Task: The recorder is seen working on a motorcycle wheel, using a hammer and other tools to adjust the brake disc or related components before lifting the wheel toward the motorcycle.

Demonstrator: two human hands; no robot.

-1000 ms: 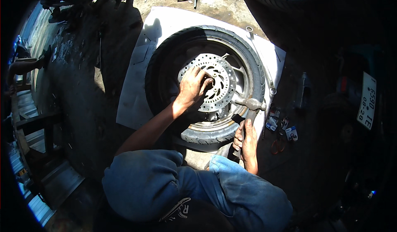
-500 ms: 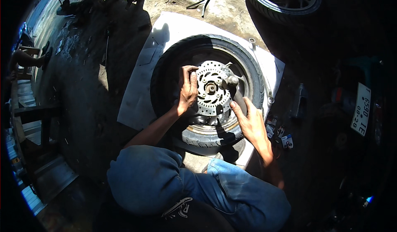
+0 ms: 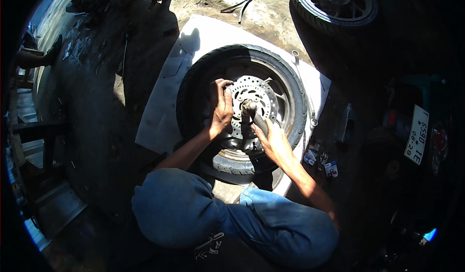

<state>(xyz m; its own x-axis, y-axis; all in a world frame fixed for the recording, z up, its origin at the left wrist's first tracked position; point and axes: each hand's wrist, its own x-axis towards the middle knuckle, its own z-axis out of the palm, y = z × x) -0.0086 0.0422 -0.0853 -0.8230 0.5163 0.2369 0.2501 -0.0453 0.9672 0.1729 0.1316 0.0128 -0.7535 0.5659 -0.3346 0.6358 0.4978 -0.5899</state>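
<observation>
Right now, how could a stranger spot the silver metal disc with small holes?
Find the large, flat white sheet; on it lies a black-tyred wheel. At its middle, just right of the person's bare left hand, sits the round silver metal disc. Small holes set it apart from the spoked metal rim around it.

Hammer (image 3: 259,120) moved inward over brake disc's (image 3: 262,92) centre.

Sun lit the rough floor (image 3: 201,0) up top — most of the sides sat in shade. A wooden frame (image 3: 38,128) stood far left.
</observation>
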